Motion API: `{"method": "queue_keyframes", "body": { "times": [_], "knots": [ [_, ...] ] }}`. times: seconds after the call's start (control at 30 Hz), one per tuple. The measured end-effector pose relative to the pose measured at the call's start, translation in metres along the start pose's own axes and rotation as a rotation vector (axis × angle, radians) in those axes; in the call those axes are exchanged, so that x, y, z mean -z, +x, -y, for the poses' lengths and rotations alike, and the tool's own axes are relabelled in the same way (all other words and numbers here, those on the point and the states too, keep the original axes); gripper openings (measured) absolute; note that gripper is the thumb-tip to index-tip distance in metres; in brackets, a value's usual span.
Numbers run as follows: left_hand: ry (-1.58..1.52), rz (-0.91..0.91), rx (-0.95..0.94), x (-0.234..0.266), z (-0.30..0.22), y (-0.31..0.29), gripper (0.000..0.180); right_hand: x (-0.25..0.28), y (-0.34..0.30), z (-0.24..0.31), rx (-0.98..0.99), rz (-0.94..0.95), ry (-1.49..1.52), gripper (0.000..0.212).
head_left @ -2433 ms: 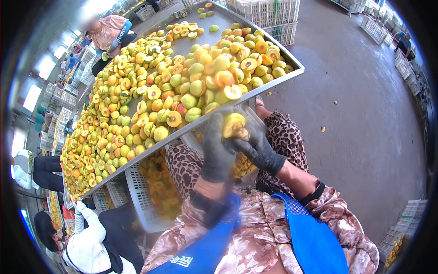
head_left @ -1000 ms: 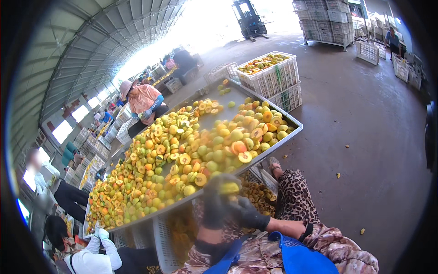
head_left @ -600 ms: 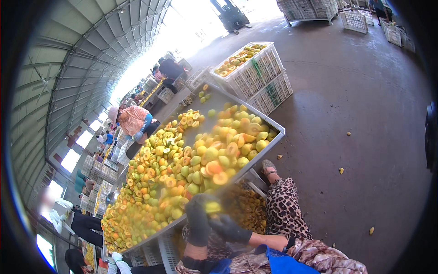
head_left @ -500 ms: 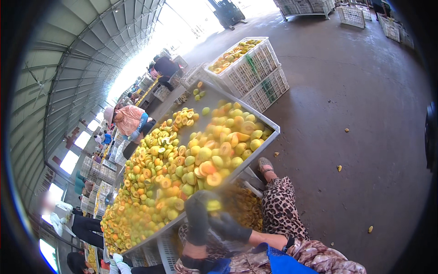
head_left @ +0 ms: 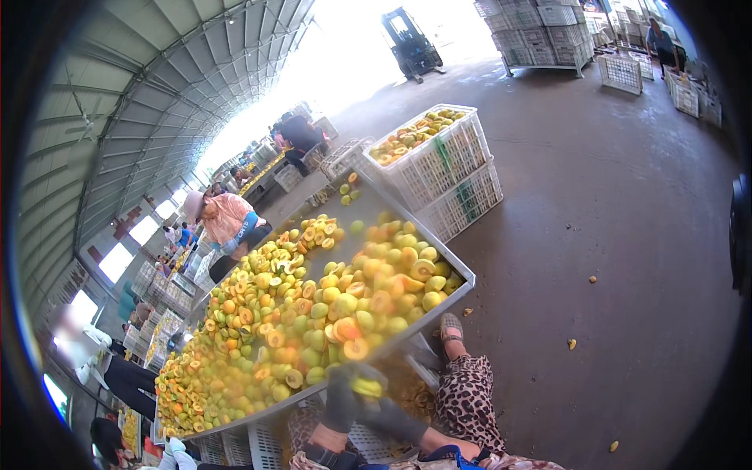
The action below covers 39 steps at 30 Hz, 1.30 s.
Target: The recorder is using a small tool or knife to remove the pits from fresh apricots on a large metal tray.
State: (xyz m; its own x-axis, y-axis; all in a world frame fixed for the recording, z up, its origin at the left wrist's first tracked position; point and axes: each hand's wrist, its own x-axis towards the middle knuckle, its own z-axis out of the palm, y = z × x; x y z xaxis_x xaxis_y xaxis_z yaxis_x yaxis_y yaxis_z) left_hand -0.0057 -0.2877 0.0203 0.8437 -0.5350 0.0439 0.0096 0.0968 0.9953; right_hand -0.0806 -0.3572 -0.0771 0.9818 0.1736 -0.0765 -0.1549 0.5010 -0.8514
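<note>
My left hand (head_left: 342, 401), in a dark grey glove, is closed on a yellow-green stone fruit (head_left: 366, 387) just below the table's near edge. My right hand (head_left: 394, 421), gloved alike, comes in from the right, close under the fruit. Its fingers look curled, but blur hides whatever they hold. Beyond my hands, a metal-edged sorting table (head_left: 462, 283) carries a broad heap of cut yellow fruit halves (head_left: 313, 313), some with orange flesh showing. Below my hands a crate holds brownish pieces (head_left: 411, 385), partly hidden by my arms and leg.
Two stacked white crates (head_left: 450, 176), the upper full of fruit, stand past the table's far right corner. A person in a pink top (head_left: 227, 219) works across the table; another in white (head_left: 78, 345) stands left. A forklift (head_left: 411, 47) and stacked crates (head_left: 540, 35) are farther back.
My view has tilted up, so more of the far hall and forklift shows. My hands stay together at the table edge with the fruit between them.
</note>
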Motion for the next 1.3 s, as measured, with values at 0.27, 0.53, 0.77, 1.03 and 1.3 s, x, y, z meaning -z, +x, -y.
{"method": "queue_keyframes", "body": {
  "times": [0.27,0.53,0.77,1.03,1.3],
  "knots": [
    [0.451,0.095,-0.132,0.011,0.033,0.014,0.028,0.019,0.028,-0.059,0.198,0.008,-0.061,0.041],
    [0.802,0.178,-0.403,0.028,-0.008,-0.012,0.027,0.003,0.028,-0.071,0.047,0.204,0.08,0.036],
    [0.008,0.18,-0.033,0.084,-0.012,-0.063,0.04,-0.036,0.018,-0.047,0.059,0.344,-0.142,0.04],
    [0.272,-0.73,0.003,0.281,-0.016,-0.12,0.042,-0.058,0.04,-0.066,-0.122,0.052,-0.212,0.009],
    [1.208,-0.625,-0.375,0.376,0.023,0.038,0.035,-0.044,0.061,-0.067,-0.333,0.004,-0.013,0.007]
  ]
}}
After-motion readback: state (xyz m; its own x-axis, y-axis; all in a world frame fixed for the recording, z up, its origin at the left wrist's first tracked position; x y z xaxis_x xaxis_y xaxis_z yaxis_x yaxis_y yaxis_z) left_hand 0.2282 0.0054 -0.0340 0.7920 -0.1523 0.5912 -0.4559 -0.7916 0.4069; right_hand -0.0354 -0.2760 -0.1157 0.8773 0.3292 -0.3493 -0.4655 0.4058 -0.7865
